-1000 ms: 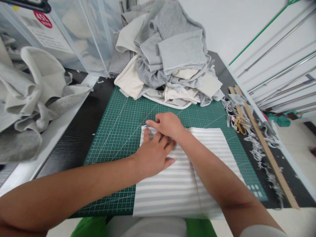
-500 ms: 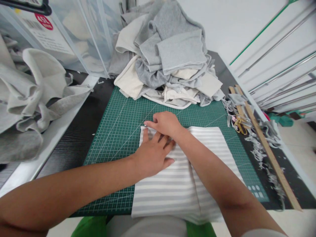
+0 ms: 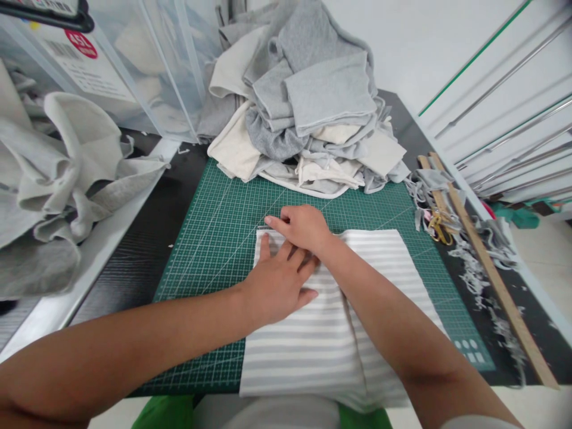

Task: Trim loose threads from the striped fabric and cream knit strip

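A folded piece of grey-and-white striped fabric (image 3: 308,363) lies on the green cutting mat (image 3: 196,256). My left hand (image 3: 279,280) rests flat on its upper left part, fingers spread and pressing the cloth. Crossing above those fingertips, my right hand (image 3: 304,226) is curled at the fabric's far edge, with the thumb stretched to the left. A thin metal tool (image 3: 263,227) shows its tip beyond that thumb, at the far left corner of the cloth. The rest of the tool is hidden in the closed hand, so its kind is unclear.
A big heap of grey and cream cloth (image 3: 313,101) covers the mat's far side. At right lie wooden strips (image 3: 496,274), gold-handled scissors (image 3: 440,229) and fabric scraps (image 3: 469,274). A clear plastic bin (image 3: 134,71) and grey cloth (image 3: 75,161) stand at left.
My right hand has shifted very slightly to the right along the far edge of the fabric. The left hand keeps its place on the cloth; the whole view has moved a little.
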The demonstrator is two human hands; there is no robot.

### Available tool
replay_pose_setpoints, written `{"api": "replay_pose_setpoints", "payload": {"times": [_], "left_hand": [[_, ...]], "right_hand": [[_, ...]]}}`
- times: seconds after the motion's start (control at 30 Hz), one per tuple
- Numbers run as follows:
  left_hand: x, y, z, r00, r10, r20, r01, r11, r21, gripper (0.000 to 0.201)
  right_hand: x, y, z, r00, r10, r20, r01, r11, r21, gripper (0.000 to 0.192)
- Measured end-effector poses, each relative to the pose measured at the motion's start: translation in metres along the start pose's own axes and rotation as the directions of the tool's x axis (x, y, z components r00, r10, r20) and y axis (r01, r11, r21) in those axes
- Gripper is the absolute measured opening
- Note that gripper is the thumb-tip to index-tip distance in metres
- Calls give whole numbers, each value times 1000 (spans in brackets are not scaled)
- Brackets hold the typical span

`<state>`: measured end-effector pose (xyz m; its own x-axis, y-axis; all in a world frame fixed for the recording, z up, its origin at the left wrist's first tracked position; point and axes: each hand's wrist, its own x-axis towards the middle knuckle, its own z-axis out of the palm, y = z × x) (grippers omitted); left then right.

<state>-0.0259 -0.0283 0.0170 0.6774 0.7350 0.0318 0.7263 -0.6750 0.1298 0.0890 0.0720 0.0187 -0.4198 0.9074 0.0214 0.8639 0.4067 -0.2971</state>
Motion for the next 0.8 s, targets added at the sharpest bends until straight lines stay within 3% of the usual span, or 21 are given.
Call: {"api": "replay_pose_setpoints", "payload": {"times": [0.13, 0.27, 0.4, 0.53, 0.67, 0.8], "left_hand": [[-1, 1, 1, 1000, -9, 5, 9, 1000, 2, 60], [-1, 1, 2, 1000, -7, 6, 7, 1000, 0, 60], [-1, 1, 3, 1000, -10, 14, 10, 1000, 13, 60], [-1, 0, 4, 1000, -8, 16, 7, 1000, 19, 60], [0, 0, 3, 1000, -11, 24, 11, 1000, 19, 60], [0, 1, 2, 999, -9, 33, 8, 1000, 29, 60]], "right_hand": [[-6, 8, -4, 1000, -14, -18, 18, 970, 241, 58], [-23, 27, -14, 996, 83, -35, -64, 925, 376, 53], [-66, 59, -34, 970, 218, -109, -194, 961, 198, 42], [-133, 86, -52, 907, 410, -91, -411, 911, 11, 48], [-201, 91, -52, 835, 545, -74, -548, 836, -20, 54], [-247, 87, -41, 732, 673, -102, -679, 734, -28, 56]]}}
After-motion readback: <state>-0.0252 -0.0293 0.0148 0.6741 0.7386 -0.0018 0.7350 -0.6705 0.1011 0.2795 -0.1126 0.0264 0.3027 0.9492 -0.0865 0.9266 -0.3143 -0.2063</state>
